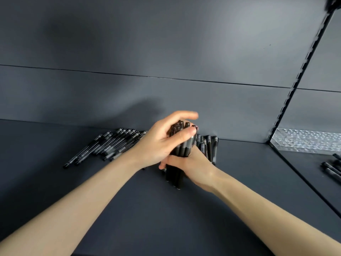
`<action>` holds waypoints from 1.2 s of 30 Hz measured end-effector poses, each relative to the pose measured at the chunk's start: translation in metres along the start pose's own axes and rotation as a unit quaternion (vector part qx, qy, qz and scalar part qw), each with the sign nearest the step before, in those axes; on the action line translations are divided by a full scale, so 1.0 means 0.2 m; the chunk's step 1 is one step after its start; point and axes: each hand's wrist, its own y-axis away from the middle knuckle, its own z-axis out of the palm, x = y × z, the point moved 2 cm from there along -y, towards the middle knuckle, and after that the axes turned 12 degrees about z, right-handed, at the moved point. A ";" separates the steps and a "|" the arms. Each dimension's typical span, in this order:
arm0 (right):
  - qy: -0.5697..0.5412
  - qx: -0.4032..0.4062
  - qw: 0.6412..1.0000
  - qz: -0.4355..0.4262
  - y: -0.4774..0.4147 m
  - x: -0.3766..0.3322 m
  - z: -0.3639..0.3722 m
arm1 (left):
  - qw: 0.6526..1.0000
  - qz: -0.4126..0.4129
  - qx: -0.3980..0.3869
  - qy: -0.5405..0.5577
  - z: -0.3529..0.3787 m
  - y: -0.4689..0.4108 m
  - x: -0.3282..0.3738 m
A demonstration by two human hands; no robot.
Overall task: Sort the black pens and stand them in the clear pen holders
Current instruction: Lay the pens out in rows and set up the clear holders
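A bundle of black pens (pixel 181 150) stands upright in the middle of the dark shelf, its lower ends on the shelf surface. My right hand (pixel 191 165) grips the bundle low down. My left hand (pixel 162 143) wraps the upper part, thumb across the front and fingers curved over the pen tops. Behind the bundle, several more black pens (pixel 210 146) lie against the back wall. A fanned heap of black pens with clear barrels (pixel 108 146) lies to the left. A clear pen holder (pixel 306 139) sits on the neighbouring shelf section at the right.
The dark shelf (pixel 147 209) runs from the back wall towards me. A slotted upright rail (pixel 287 100) divides it from the right section, where a few black pens (pixel 332 169) lie near the frame's edge.
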 end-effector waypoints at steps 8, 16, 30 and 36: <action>-0.068 0.051 0.995 0.042 -0.04 -0.02 -0.05 | 0.989 -0.110 0.092 -0.045 -0.16 0.07 -0.18; -0.095 0.096 0.987 0.083 -0.16 -0.02 -0.07 | 0.870 -0.209 -0.123 -0.429 -0.26 0.14 -0.47; -0.097 0.108 0.987 0.075 -0.19 0.03 -0.05 | 0.822 -0.337 -0.175 -0.424 -0.19 0.10 -0.48; -0.151 0.127 0.978 0.076 -0.19 0.02 -0.05 | 0.959 -0.180 0.048 -0.213 -0.17 0.11 -0.32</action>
